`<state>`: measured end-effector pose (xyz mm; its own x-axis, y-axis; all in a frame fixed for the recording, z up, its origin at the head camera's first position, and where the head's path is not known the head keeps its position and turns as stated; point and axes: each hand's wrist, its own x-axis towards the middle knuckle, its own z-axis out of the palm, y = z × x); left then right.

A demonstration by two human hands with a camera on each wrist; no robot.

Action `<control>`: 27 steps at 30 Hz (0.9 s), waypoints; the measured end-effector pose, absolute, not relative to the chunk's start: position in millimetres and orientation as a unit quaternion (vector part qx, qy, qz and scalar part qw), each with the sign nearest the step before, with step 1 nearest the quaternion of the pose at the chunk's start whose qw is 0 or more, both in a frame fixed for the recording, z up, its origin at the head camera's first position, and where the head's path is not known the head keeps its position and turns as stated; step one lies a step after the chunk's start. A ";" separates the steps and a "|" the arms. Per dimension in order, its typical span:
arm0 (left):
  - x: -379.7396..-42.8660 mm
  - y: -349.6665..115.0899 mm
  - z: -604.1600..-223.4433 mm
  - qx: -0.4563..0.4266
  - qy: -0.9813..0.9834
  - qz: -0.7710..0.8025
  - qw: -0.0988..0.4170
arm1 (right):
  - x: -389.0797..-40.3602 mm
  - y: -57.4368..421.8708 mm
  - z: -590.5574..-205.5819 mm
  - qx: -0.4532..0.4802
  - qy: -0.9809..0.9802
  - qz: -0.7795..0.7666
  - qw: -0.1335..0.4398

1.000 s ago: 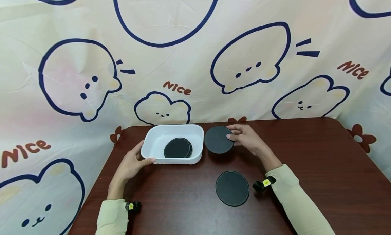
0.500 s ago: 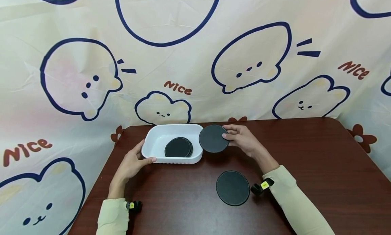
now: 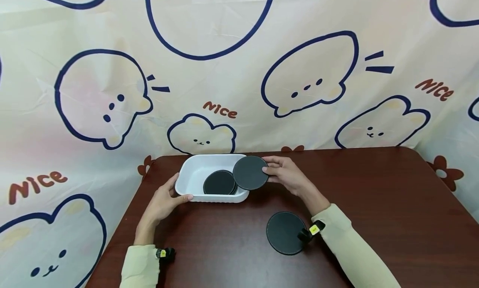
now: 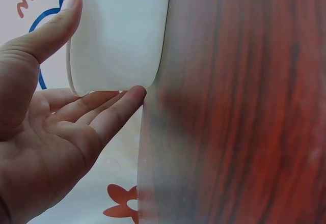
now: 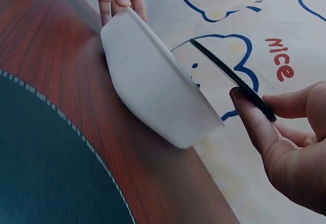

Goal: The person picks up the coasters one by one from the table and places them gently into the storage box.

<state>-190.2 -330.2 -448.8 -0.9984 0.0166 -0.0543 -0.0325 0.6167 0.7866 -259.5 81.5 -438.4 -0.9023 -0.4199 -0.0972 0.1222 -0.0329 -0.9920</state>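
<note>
My right hand [image 3: 286, 177] pinches a round black coaster [image 3: 250, 173] by its right edge, thumb on top and fingers below. The right wrist view shows this coaster [image 5: 235, 78] edge-on and tilted above the rim of a white plastic container [image 5: 145, 79]. From the head, it overlaps the container's right end. My left hand [image 3: 161, 202] grips the container [image 3: 192, 171] at its left end, with the thumb at the front rim and the fingers on the end wall [image 4: 114, 46]. Inside lie stacked black coasters [image 3: 218, 182], partly hidden by the front wall.
Another black coaster [image 3: 283, 234] with a stitched edge lies flat on the brown wooden table [image 3: 217, 246], partly under the right wrist's camera. A cartoon-printed cloth [image 3: 247, 88] hangs behind the table's far edge.
My right hand has carried its coaster leftward, from beside the container to over its right end. The left hand keeps its grip on the container.
</note>
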 end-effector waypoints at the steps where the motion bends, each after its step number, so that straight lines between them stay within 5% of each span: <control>1: -190.4 -329.9 -448.7 -0.004 0.899 0.436 0.027 | -259.7 79.2 -437.9 -0.111 0.669 -0.709 0.192; 27: -193.2 -330.1 -446.4 -0.014 0.902 0.429 0.038 | -266.8 19.0 -430.5 -0.075 0.682 -0.694 0.216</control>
<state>-193.2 -330.1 -446.4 -0.9967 0.0076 -0.0807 -0.0578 0.6317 0.7730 -266.8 19.0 -430.5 -0.8957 -0.4016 -0.1908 0.1978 0.0243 -0.9799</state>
